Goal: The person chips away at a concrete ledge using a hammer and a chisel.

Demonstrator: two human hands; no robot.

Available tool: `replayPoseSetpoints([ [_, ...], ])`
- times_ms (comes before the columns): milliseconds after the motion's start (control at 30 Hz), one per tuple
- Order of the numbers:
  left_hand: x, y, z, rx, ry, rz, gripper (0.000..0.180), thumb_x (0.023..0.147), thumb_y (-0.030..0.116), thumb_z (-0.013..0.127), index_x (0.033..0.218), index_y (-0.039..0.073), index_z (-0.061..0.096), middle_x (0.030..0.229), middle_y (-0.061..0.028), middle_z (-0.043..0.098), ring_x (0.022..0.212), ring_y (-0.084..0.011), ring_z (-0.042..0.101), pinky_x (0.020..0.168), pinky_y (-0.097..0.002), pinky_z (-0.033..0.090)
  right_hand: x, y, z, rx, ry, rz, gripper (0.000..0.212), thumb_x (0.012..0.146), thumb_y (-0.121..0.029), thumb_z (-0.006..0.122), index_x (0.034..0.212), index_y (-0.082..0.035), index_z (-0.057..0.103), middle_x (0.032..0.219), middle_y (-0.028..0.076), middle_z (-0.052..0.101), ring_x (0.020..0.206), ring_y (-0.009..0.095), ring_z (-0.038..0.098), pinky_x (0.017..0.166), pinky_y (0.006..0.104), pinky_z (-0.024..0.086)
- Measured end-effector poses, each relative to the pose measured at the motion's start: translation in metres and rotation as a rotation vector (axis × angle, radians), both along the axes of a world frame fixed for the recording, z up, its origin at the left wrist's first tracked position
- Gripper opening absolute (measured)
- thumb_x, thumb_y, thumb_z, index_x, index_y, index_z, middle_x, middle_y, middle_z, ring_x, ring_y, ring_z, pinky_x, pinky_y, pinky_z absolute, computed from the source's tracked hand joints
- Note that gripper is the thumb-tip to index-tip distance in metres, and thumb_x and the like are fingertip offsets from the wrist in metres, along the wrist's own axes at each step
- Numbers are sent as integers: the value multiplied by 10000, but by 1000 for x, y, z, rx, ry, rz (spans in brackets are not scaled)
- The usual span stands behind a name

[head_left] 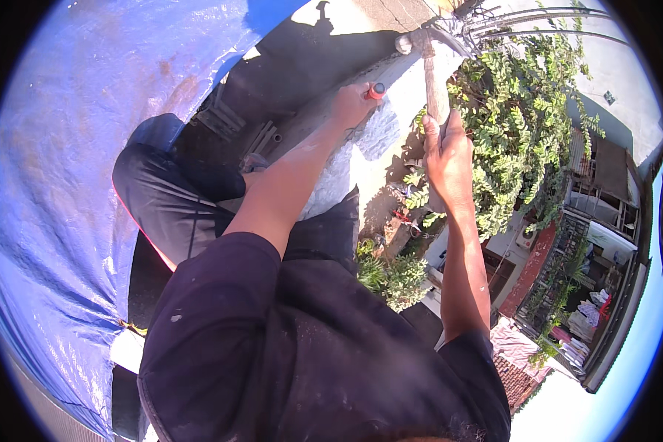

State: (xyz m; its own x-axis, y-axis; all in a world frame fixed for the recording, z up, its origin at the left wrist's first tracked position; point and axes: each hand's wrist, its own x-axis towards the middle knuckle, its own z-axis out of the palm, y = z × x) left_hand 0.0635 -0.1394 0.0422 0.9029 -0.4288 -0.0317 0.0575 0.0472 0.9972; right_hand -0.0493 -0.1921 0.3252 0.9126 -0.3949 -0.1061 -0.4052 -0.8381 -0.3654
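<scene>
My left hand (350, 107) is closed around a chisel with a red grip (376, 90), whose round grey striking end points up toward me; its blade is hidden below the fist. Under that hand runs the rough, pale top of a concrete wall (372, 140), chipped and dusty. To the right, my right hand (449, 162) grips the wooden handle of a hammer (436, 85), thumb lying along the wood. The hammer's metal head is raised beyond and to the right of the chisel, apart from it.
A blue tarp (88, 162) spreads along the left side, past my bent knee (155, 166). Leafy branches (516, 140) grow close to my right hand. Pipes (261, 140) lie in shadow left of the wall. Far below right stands a house with a balcony (574, 287).
</scene>
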Motion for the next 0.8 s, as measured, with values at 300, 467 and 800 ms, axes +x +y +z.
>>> replayPoseSetpoints([
  [300, 30, 9, -8, -159, 90, -138, 242, 928, 123, 694, 1145, 16, 693, 1051, -16, 722, 930, -85, 652, 867, -263, 511, 0, -2, 29, 325, -205, -72, 287, 1053, -251, 607, 998, 20, 531, 618, 46, 573, 522, 114, 516, 485, 332, 427],
  [467, 27, 5, 0, -93, 135, -149, 310, 911, 130, 714, 1197, 12, 684, 1002, -49, 764, 926, -91, 692, 879, -272, 530, 18, 18, 53, 250, -207, 35, 311, 1043, -263, 620, 1060, 40, 556, 623, 78, 589, 531, 146, 552, 512, 357, 451],
  [800, 24, 3, 12, 68, 29, -223, 305, 946, 128, 672, 1232, 21, 668, 1065, -80, 757, 1000, -139, 701, 933, -315, 528, 19, -21, -43, -219, 216, 149, 324, 1034, -297, 557, 1107, 14, 507, 809, 302, 688, 795, 511, 685, 732, 584, 540],
])
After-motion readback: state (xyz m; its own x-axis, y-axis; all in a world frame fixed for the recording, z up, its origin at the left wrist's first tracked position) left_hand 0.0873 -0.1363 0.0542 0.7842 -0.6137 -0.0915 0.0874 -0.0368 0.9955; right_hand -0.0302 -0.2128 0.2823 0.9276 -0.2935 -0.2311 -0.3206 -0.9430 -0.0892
